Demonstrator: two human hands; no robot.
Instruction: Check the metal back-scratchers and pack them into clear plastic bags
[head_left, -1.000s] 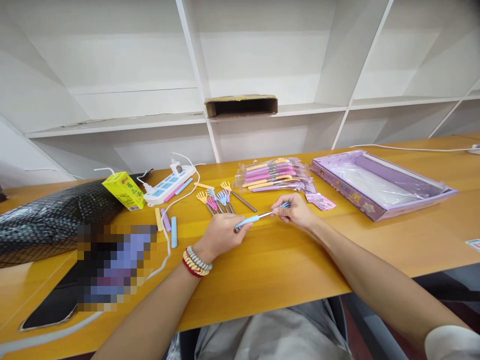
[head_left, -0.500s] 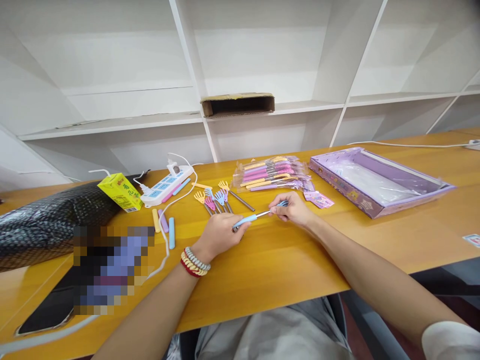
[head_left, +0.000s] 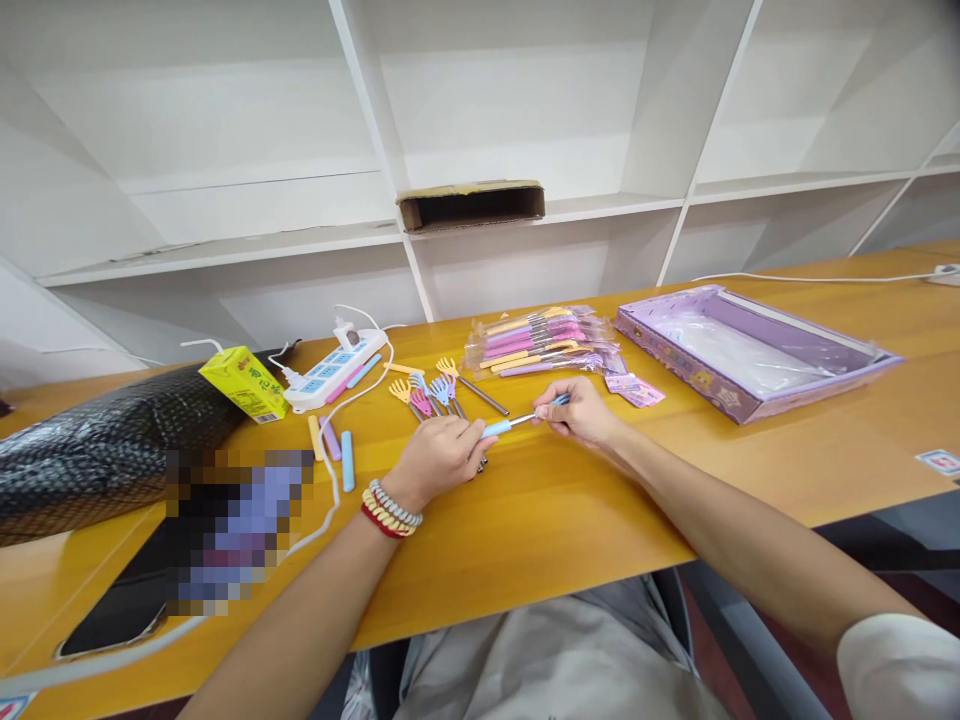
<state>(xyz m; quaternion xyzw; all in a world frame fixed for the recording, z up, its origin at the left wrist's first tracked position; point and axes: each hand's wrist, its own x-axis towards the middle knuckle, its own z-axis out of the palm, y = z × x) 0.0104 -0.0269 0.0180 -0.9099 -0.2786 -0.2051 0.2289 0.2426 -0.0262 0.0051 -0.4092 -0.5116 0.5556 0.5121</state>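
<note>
Because both hands already grasp it, one at either end, the blue-handled back scratcher [head_left: 496, 429] lies directly between them, level with the fingers and just above the table [head_left: 540, 530]. Take it as the clock's centre, with twelve pointing away from the wearer: its long axis runs from between eight and nine up to between two and three. The left hand [head_left: 442, 455] is wrapped round the handle at the lower end; the right hand [head_left: 574, 410] pinches the blue head beyond the bare metal rod [head_left: 523, 420]. Neither hand is nearer, since both touch it, and nothing crosses the gap. Small metal ends show beneath the left fingers; whether that hand also grips them, I cannot tell.

Toward ten o'clock, just past the left knuckles, loose claw-headed rods [head_left: 421, 403] fan out, partly hidden by that hand. Bagged back scratchers [head_left: 544, 342] sit close to twelve. Between two and three come the pink cards [head_left: 635, 390], just past the right hand, then the open purple box [head_left: 739, 402] farther out.

Near nine lie the loose handle sleeves [head_left: 347, 461]; a white cable [head_left: 335, 485] runs between them and the left hand, the one obstacle on that side. The power strip [head_left: 337, 372] and yellow drink carton [head_left: 244, 384] stand between nine and ten, the phone [head_left: 120, 600] at eight.
</note>
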